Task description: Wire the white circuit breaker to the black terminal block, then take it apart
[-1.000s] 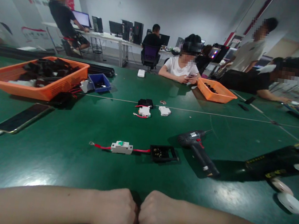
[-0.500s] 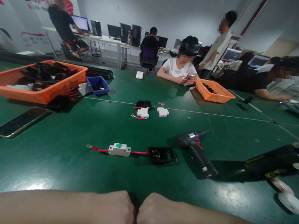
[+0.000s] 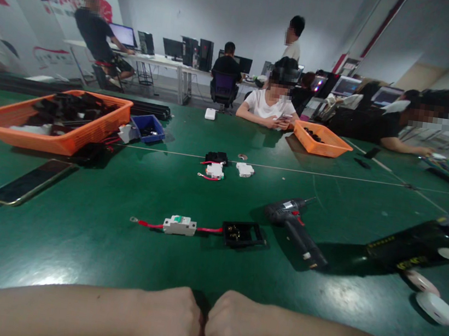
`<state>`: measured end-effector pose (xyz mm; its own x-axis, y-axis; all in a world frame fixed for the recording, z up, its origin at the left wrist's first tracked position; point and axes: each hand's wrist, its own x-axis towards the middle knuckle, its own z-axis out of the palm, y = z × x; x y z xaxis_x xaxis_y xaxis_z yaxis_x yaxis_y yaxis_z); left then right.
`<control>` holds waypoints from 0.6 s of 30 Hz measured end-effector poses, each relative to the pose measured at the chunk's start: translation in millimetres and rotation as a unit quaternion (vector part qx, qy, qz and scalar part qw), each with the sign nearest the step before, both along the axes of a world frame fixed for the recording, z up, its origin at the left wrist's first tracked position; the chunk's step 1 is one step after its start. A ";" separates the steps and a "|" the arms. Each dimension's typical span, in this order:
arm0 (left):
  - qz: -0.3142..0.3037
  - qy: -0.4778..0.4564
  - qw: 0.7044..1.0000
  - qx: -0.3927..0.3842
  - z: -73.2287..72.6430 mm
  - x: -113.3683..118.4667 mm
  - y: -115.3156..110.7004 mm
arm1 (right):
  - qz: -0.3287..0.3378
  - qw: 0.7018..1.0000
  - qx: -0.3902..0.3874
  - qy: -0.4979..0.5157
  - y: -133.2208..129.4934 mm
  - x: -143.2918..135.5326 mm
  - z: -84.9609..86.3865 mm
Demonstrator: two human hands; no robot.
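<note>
My left hand (image 3: 173, 321) and my right hand (image 3: 239, 327) are closed into fists at the table's near edge, with their knuckles close together. No object shows in either one, though the undersides are out of sight. Beyond them lies a white circuit breaker (image 3: 179, 225) with a green switch. A red wire (image 3: 148, 225) ending in a ring terminal leaves its left side, and another red wire (image 3: 208, 229) runs right into a black plastic housing (image 3: 243, 234) with brass-coloured parts inside. To the right of that lies a black electric screwdriver (image 3: 297, 230), its bit pointing away from me.
Farther back are white breakers (image 3: 244, 170) and a black part (image 3: 216, 157). Orange baskets (image 3: 64, 141) (image 3: 328, 148), a blue bin (image 3: 149, 130), a phone (image 3: 32, 181) and a dark bottle (image 3: 409, 242) stand about the green table (image 3: 112, 263). Several people are beyond.
The standing person in the background has moved left, behind the seated person in white. My fists and the things on the table stay in place; the view shifts only slightly.
</note>
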<state>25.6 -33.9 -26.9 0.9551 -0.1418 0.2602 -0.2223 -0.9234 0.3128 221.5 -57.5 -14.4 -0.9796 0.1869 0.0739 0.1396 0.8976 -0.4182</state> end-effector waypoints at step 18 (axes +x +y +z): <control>0.003 -0.017 1.000 0.004 0.3 0.3 -0.1 | 0.000 1.000 0.006 -0.001 -0.1 -0.8 1.0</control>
<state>26.0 -34.0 -26.6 0.9464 -0.1381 0.2920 -0.2269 -0.9276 0.2969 220.7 -57.6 -13.4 -0.9799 0.1857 0.0735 0.1406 0.9026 -0.4068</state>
